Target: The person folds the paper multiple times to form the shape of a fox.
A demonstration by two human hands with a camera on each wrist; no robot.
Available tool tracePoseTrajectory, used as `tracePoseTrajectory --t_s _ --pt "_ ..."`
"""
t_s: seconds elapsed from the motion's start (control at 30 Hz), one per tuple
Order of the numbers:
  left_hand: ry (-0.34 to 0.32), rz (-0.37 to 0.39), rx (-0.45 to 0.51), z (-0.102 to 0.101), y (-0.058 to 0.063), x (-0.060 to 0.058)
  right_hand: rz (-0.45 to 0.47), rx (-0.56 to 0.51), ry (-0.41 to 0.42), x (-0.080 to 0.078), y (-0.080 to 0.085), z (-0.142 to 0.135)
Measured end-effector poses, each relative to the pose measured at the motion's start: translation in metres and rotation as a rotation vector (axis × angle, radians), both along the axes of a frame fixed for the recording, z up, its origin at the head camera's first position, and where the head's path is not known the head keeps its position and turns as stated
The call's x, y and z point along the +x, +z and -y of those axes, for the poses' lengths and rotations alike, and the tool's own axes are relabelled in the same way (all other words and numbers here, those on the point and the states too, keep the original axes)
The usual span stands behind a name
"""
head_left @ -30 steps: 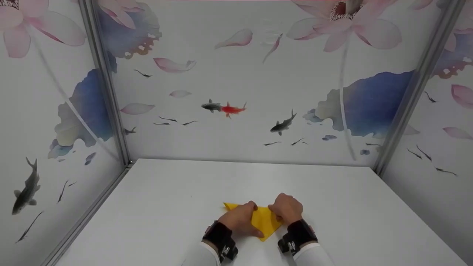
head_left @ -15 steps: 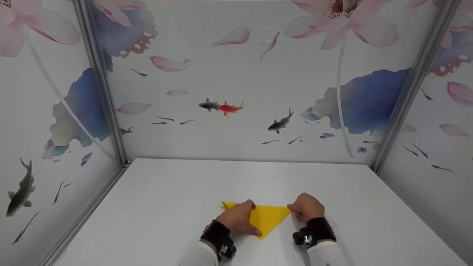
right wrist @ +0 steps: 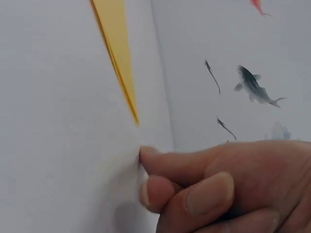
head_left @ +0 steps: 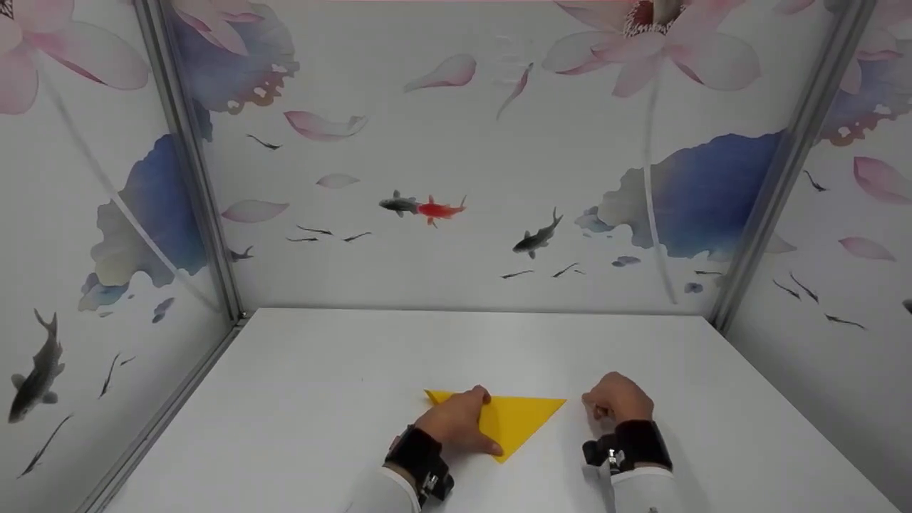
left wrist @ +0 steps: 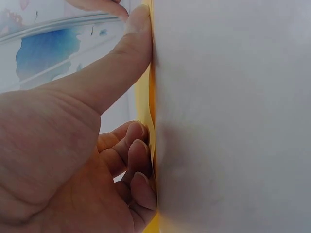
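A yellow sheet of paper (head_left: 526,419), folded into a triangle, lies on the white table with one point toward the person. Across its left part rests my left hand (head_left: 456,425), thumb near the lower point and fingers near the top edge. In the left wrist view the thumb and fingertips press the paper (left wrist: 144,94) against the table. My right hand (head_left: 621,399) is just beyond the paper's right tip, fingers curled and holding nothing. The right wrist view shows a gap between that tip (right wrist: 131,107) and the bent index finger (right wrist: 170,162).
The white table (head_left: 342,356) is enclosed by panels printed with flowers and fish. A back panel (head_left: 442,271) stands along the far edge, with metal posts (head_left: 196,178) at the corners. Black wrist cameras (head_left: 433,481) sit on both wrists.
My right hand has slid right along the paper's top edge to its tip, then off it, uncovering the right corner. My left hand has stayed on the paper.
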State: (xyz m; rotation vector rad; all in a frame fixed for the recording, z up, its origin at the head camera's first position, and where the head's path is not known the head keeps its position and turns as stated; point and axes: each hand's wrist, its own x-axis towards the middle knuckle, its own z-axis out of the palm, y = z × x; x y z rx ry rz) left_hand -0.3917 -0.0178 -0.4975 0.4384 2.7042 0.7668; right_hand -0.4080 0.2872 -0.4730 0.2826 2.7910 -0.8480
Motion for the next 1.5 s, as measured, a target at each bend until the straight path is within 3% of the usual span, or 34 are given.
tracePoseTrajectory --t_s 0.13,0.27,0.33,0.47,0.63,0.87,1.07,1.17,1.23,1.3,1.4,1.47,1.5 --pt "-0.009 0.018 0.022 -0.003 -0.001 0.001 -0.113 0.031 0.009 0.009 0.026 -0.004" --pt "0.005 0.027 0.036 -0.003 0.000 0.000 -0.197 0.085 0.092 0.010 0.039 0.030" --pt "0.009 0.025 0.040 -0.003 0.000 -0.002 -0.167 0.089 0.169 0.008 0.035 0.055" --pt "-0.018 0.024 0.045 -0.004 -0.001 -0.004 -0.009 0.105 0.287 0.005 0.016 0.096" --pt "-0.053 0.030 0.060 -0.005 -0.001 -0.005 0.107 0.184 0.310 0.002 0.001 0.114" --pt "-0.039 0.025 0.072 -0.004 0.005 -0.007 0.084 0.217 0.302 -0.002 0.002 0.116" --pt "-0.028 0.049 0.014 -0.002 0.012 -0.010 0.067 0.240 0.286 -0.001 0.001 0.120" --pt "0.016 0.060 0.007 -0.005 0.018 -0.012 0.081 0.229 0.273 -0.001 0.001 0.123" --pt "0.079 0.053 0.006 -0.013 0.022 -0.014 0.082 0.225 0.272 0.000 0.002 0.125" --pt "0.151 0.012 -0.032 -0.026 0.015 -0.023 0.069 0.215 0.274 0.002 0.003 0.127" --pt "0.254 -0.111 -0.082 -0.043 -0.016 -0.049 0.053 0.204 0.279 0.006 0.002 0.129" --pt "0.319 -0.208 -0.095 -0.050 -0.025 -0.053 0.046 0.201 0.277 0.008 0.001 0.130" --pt "0.351 -0.241 -0.089 -0.052 -0.023 -0.050 0.047 0.203 0.277 0.008 0.001 0.131"
